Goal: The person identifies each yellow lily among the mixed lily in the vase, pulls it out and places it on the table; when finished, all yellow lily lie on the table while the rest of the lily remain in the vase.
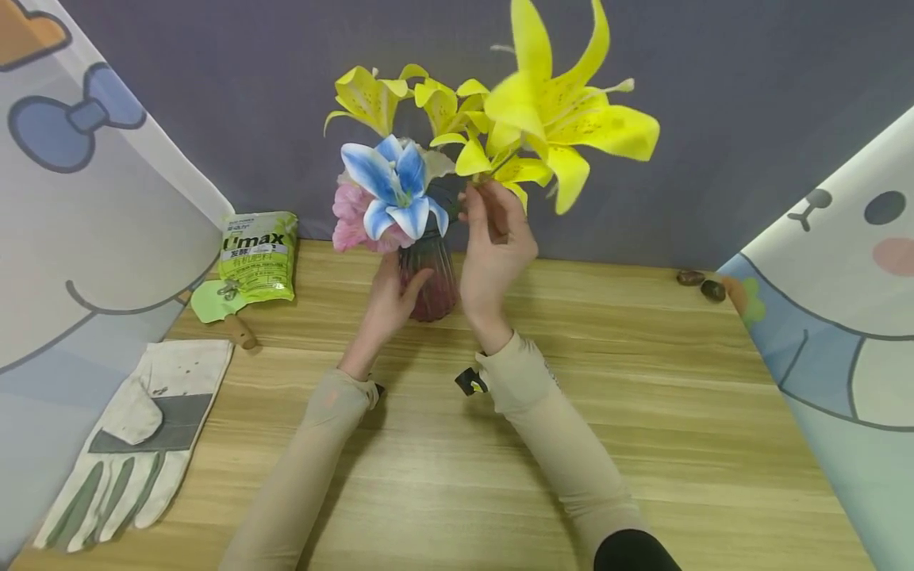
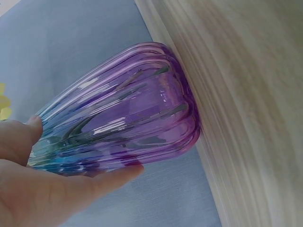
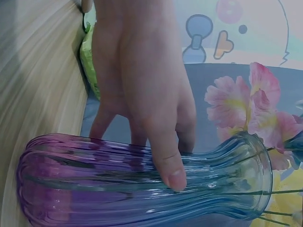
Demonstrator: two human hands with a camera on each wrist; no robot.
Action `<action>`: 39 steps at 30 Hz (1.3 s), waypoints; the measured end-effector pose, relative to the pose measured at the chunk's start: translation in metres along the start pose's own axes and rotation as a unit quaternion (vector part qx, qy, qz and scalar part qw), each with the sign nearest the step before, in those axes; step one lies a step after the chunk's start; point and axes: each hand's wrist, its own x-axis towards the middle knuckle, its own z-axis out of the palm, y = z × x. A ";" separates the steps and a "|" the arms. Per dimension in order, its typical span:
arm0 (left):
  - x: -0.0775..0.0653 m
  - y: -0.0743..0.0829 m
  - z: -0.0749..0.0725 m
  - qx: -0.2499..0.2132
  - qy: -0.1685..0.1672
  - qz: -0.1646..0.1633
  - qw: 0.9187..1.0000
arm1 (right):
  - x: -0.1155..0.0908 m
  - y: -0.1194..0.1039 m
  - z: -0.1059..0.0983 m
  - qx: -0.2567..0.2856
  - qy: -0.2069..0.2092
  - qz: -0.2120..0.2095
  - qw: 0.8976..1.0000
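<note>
A ribbed glass vase (image 1: 432,285), shading from blue to purple, stands upright on the table with artificial flowers. My left hand (image 1: 391,297) grips its side, thumb in front and fingers behind, as the right wrist view shows. A blue-and-white lily (image 1: 400,186), a pink flower (image 1: 351,212) and several yellow lilies (image 1: 371,99) spread around the mouth. Above the vase's right side my right hand (image 1: 498,246) pinches the stem of a larger yellow lily (image 1: 564,119), its bloom leaning right. In the right wrist view, stems pass through the vase mouth (image 3: 267,172).
At the left are a green Umax bag (image 1: 260,258), a small trowel (image 1: 239,331) with a wooden handle and a white-and-grey work glove (image 1: 157,420). Two dark stones (image 1: 712,291) lie at the back right corner. Printed cloth panels flank the wooden table (image 1: 643,381).
</note>
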 end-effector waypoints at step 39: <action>0.001 0.003 0.000 0.005 -0.010 -0.019 1.000 | 0.073 -0.050 -0.035 0.055 0.149 0.053 0.986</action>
